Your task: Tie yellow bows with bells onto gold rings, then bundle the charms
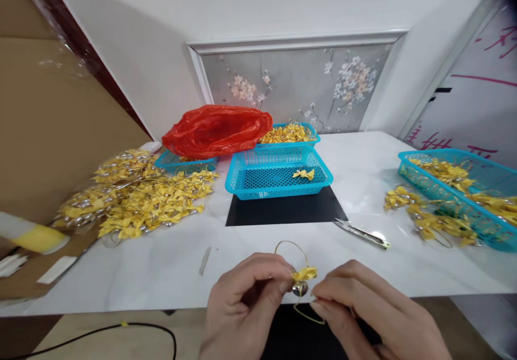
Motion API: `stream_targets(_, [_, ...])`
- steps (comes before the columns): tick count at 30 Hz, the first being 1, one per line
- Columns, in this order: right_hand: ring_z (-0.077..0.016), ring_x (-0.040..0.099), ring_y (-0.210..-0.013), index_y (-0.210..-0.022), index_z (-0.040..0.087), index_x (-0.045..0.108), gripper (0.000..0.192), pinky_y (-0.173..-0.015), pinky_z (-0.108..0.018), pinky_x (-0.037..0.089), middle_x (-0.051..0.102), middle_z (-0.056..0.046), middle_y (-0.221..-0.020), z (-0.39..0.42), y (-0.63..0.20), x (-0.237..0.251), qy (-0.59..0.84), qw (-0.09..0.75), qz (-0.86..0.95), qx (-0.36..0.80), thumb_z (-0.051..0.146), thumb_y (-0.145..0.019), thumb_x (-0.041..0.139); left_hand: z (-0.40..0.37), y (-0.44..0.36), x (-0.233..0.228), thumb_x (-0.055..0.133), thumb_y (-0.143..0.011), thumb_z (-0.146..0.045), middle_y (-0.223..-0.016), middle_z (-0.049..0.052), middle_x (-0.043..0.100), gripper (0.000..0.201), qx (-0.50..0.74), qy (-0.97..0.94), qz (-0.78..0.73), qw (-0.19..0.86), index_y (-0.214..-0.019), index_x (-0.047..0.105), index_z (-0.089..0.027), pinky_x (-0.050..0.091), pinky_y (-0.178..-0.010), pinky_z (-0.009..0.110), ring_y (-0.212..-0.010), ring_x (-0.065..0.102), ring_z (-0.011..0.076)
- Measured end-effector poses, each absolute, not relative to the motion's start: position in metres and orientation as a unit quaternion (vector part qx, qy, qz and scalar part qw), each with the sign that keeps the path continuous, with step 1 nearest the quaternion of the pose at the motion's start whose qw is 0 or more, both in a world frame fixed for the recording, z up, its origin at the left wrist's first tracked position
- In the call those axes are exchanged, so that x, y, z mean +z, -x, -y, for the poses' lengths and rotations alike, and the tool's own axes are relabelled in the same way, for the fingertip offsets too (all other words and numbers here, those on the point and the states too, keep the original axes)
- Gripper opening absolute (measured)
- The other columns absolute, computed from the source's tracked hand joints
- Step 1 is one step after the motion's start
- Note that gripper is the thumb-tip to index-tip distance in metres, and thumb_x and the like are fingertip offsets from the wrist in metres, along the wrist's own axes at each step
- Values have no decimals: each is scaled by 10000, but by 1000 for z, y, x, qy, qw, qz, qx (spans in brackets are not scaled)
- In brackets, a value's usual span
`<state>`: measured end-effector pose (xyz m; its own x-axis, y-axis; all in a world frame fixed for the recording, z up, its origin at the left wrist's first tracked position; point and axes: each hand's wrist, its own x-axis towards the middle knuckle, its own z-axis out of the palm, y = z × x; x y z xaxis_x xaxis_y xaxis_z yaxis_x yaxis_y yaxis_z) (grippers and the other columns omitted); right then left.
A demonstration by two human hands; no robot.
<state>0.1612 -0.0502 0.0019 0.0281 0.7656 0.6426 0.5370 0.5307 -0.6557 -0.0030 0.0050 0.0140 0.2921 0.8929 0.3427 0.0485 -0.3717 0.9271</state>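
Both hands [246, 300] [363, 311] curled, pinching bow [304, 275]

Left hand [246, 300] and right hand [363, 311] pinch a small yellow ribbon bow with metal bell [302, 280] and gold cord loop, near a blue perforated plastic basket [278, 172].

I see a small yellow ribbon bow [305, 274] on a thin gold cord loop [291, 246] with a dark silvery round bell [299, 289]. The perforated plastic basket [278, 174] is turquoise, on a black flat mat [283, 209]. The crumpled plastic bag [216, 129] is red. The smooth tabletop [161, 263] is white with faint grey marbling. The wall panel [294, 85] is grey with pale blossoms.
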Motion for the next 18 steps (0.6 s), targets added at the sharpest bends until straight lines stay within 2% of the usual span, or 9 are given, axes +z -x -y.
stream_targets(7, [-91,567,-561,-765,196,587,129,-489,-169,466,581,20,-681,41,-164,7,487,522,692,106,106,-856,605,-4,4,16,661,-827,-123,-752,-29,719,175,434,-650,-356,512,-755,741,-261,513,-655,162,-707,651,109])
stream_targets(9, [-86,535,-537,-728,199,551,150,-468,-160,446,551,37,-655,39,-170,7,497,505,691,145,145,-823,653,-5,6,17,679,-821,-140,-739,-29,715,158,420,-628,-360,548,-735,743,-256,505,-647,151,-691,641,101])
stream_targets(12, [-89,524,-571,-810,195,566,92,-507,-166,444,533,31,-682,35,-179,0,490,504,630,328,237,-890,584,-6,7,18,688,-818,-139,-752,-26,720,164,419,-601,-347,586,-731,757,-260,500,-662,144,-706,643,96])
stream_targets(14, [-75,496,-557,-878,182,584,183,-515,-164,420,524,24,-685,31,-181,-8,451,519,535,491,334,-953,516,-6,7,18,682,-821,-126,-773,-23,727,187,428,-594,-330,596,-741,770,-271,502,-670,147,-717,650,96])
stream_targets(16, [-48,430,-509,-858,162,592,276,-482,-148,364,495,32,-655,27,-177,-16,383,517,423,638,427,-931,565,-5,7,18,677,-825,-121,-793,-20,734,206,430,-595,-313,602,-756,783,-283,507,-671,157,-718,657,100])
stream_targets(18, [-29,356,-478,-788,152,586,307,-445,-134,302,455,46,-622,24,-169,-20,299,500,332,742,435,-846,689,-4,6,18,673,-830,-124,-805,-14,743,215,424,-603,-302,605,-763,793,-289,512,-668,165,-720,665,106])
